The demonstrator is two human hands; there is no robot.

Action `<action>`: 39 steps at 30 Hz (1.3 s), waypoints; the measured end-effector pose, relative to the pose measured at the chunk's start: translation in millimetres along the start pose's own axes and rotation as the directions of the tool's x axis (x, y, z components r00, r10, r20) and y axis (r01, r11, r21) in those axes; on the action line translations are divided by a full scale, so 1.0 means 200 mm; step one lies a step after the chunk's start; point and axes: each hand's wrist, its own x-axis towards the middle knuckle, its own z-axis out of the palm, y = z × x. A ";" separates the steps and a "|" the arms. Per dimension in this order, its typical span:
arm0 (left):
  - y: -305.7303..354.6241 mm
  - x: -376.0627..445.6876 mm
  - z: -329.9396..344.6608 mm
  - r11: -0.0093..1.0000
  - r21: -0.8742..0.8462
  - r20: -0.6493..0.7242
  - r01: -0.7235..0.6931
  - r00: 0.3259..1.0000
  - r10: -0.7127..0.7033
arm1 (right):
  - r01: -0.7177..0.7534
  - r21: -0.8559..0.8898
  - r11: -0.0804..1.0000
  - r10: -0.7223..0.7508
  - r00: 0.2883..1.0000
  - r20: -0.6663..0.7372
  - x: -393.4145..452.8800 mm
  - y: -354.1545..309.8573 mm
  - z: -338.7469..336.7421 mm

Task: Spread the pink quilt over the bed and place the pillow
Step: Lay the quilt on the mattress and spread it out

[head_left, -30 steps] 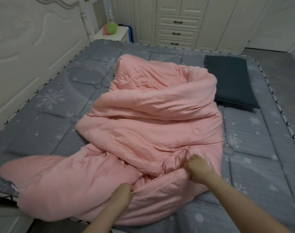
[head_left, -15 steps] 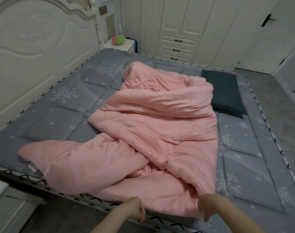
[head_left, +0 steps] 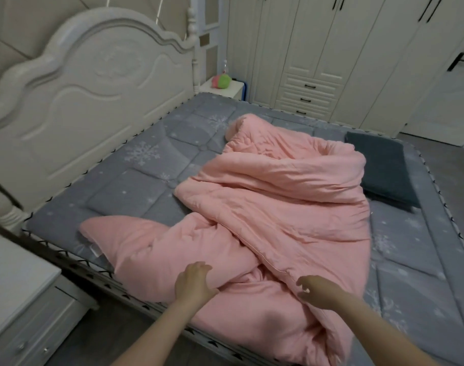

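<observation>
Clearly you are standing at the near side of the bed (head_left: 136,186), with the pink quilt (head_left: 273,207) lying bunched and folded across the middle of the mattress, far from spread. Your left hand (head_left: 194,282) is resting on a near fold with its fingers straight and relaxed, gripping nothing. Your right hand (head_left: 316,289) is curling its fingers at the piped edge beside the central fold, and appears to be pinching it. The dark pillow (head_left: 384,167) is lying at the far right, near the foot, not yet placed by the headboard (head_left: 80,96).
</observation>
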 end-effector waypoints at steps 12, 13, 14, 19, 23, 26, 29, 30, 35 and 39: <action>-0.06 0.35 0.00 0.996 0.080 -0.054 0.024 0.998 -0.019 | 0.194 0.087 0.977 -0.170 0.958 -0.230 0.59 -0.25 -0.25; -0.05 0.40 -0.01 0.997 0.067 -0.075 0.026 0.997 -0.021 | 0.200 0.091 0.975 -0.177 0.960 -0.217 0.65 -0.24 -0.27; -0.04 0.45 -0.02 0.998 0.063 -0.102 0.028 0.995 -0.021 | 0.207 0.092 0.974 -0.185 0.962 -0.201 0.71 -0.24 -0.29; 0.00 0.80 -0.12 0.994 0.048 -0.150 0.094 0.985 -0.086 | 0.199 0.087 0.976 -0.183 0.970 -0.163 1.05 -0.16 -0.39; -0.06 1.00 -0.14 0.987 0.091 -0.171 0.135 0.978 -0.118 | 0.166 0.088 0.982 -0.154 0.980 -0.125 1.28 -0.17 -0.44; -0.12 1.09 -0.13 0.988 0.065 -0.219 0.144 0.968 -0.126 | 0.146 0.100 0.984 -0.131 0.982 -0.137 1.42 -0.26 -0.45; -0.15 1.18 -0.13 0.988 -0.025 -0.263 0.154 0.952 -0.155 | 0.141 0.105 0.984 -0.127 0.983 -0.134 1.57 -0.41 -0.38; -0.16 1.20 -0.13 0.986 -0.051 -0.256 0.156 0.952 -0.164 | 0.124 0.090 0.988 -0.113 0.987 -0.116 1.62 -0.47 -0.34; -0.22 1.30 -0.06 0.965 -0.236 -0.246 0.119 0.953 -0.178 | 0.004 0.015 1.000 -0.002 0.989 -0.149 1.82 -0.56 -0.12; -0.23 1.35 0.00 0.930 -0.361 -0.229 0.069 0.960 -0.161 | 0.045 0.153 0.987 -0.026 0.992 -0.123 1.87 -0.46 -0.02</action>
